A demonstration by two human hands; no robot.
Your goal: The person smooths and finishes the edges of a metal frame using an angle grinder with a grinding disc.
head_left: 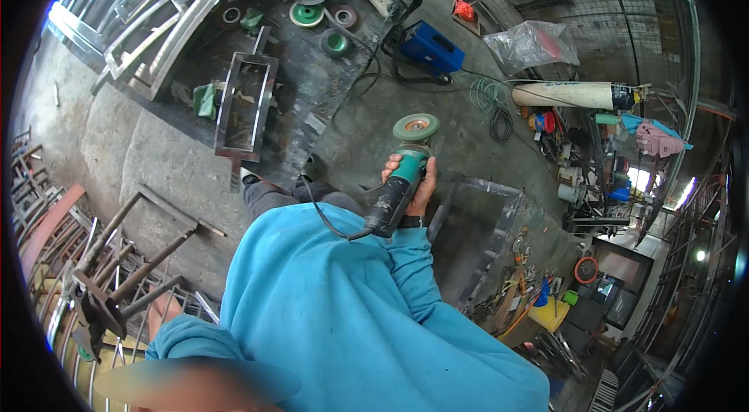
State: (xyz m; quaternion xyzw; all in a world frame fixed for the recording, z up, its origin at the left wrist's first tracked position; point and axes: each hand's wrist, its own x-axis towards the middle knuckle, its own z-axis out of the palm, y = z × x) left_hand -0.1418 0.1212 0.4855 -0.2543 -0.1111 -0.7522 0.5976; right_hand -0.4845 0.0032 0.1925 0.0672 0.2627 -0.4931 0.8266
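An angle grinder with a green and black body (390, 201) is gripped by my right hand (424, 192), its fingers wrapped round the body. The round greenish disc (415, 126) at its head points away from me. A black cord (318, 211) trails from the tool's rear end across my blue top. My left sleeve (193, 336) is bent at the lower left. A blurred skin-coloured patch beside it hides any fingers. Ahead, to the left of the grinder, a rectangular metal frame (266, 104) lies on the dark worktable (316, 96), apart from both hands.
Several grinding discs (307, 15) and a green cloth (205, 101) lie on the worktable. Beyond it are a blue machine (431, 47) with cables and a long pale gas cylinder (573, 94). Metal frames and bars (136, 268) crowd the left; tools line the right.
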